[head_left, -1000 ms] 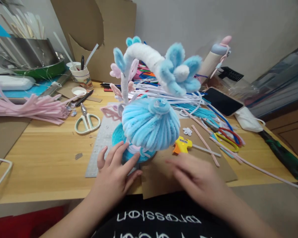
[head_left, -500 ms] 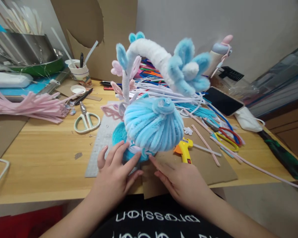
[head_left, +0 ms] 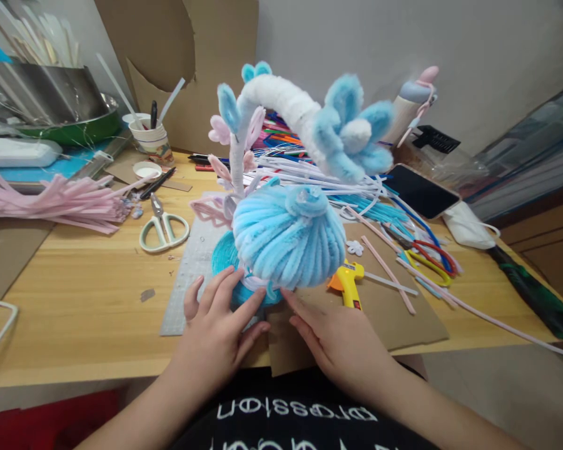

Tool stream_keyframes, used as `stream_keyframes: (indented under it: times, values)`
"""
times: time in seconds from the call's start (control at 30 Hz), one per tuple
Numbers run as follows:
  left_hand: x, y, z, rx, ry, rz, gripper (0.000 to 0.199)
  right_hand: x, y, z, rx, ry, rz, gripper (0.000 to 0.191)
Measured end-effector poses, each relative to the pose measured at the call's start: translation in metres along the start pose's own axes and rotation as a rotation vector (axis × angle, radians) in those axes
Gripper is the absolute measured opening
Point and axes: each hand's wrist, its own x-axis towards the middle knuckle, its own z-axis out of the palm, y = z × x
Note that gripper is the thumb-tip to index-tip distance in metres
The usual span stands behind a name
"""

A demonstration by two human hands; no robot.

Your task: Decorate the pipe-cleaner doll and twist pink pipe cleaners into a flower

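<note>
A fuzzy pipe-cleaner craft stands in front of me. Its light-blue pleated shade (head_left: 288, 240) is below a curved white stem (head_left: 281, 94) that ends in a large blue flower (head_left: 354, 128). Under the shade is a round blue base (head_left: 258, 297), partly covered by it. My left hand (head_left: 220, 312) has its fingers spread, with the fingertips resting on the base's left and front. With its index finger stretched out, my right hand (head_left: 335, 334) touches the base's front right edge. A small curl of blue pipe cleaner (head_left: 271, 290) sits between the two index fingertips.
A yellow glue gun (head_left: 349, 281) lies on cardboard (head_left: 389, 319) at the right. White-handled scissors (head_left: 164, 231) and a pink pipe-cleaner bundle (head_left: 70, 203) are to the left. Behind the craft are many loose pipe cleaners (head_left: 300, 169), and a phone (head_left: 422, 190) is at the right.
The craft's flower and shade have shifted slightly left. My right hand has moved a little left; my left hand stays in place on the base.
</note>
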Motion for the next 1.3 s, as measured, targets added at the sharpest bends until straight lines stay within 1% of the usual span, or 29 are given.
stream_keyframes:
  times: [0.17,0.4,0.53,0.63,0.8,0.87,0.93,1.03,1.3]
  values:
    - [0.0,0.0,0.001,0.002,0.004,0.005,0.032,0.001,-0.001,-0.001,0.066,0.05,-0.015,0.044]
    - [0.0,0.0,0.001,0.014,0.013,0.01,0.032,0.004,-0.004,-0.001,0.09,-0.014,0.02,0.046]
    - [0.0,0.0,0.0,0.017,0.004,0.01,0.032,0.004,-0.004,-0.002,0.081,-0.009,0.006,0.045]
    - [0.0,-0.001,0.0,0.022,0.001,0.011,0.032,0.002,-0.004,-0.004,0.1,0.047,-0.036,0.04]
    - [-0.001,0.0,0.001,0.023,0.001,0.015,0.032,-0.004,-0.004,-0.006,0.183,0.262,-0.201,0.026]
    - [-0.001,0.0,0.002,0.024,0.008,0.015,0.032,-0.006,-0.004,-0.006,0.192,0.294,-0.248,0.02]
    - [-0.001,0.0,0.002,0.025,0.014,0.015,0.032,-0.008,-0.004,-0.005,0.191,0.284,-0.257,0.017]
    - [0.0,0.0,0.002,0.027,0.011,0.013,0.032,-0.009,-0.002,-0.003,0.186,0.258,-0.24,0.018]
    - [-0.001,-0.001,0.001,0.026,0.008,0.006,0.031,-0.007,-0.004,0.003,0.157,0.164,-0.154,0.02]
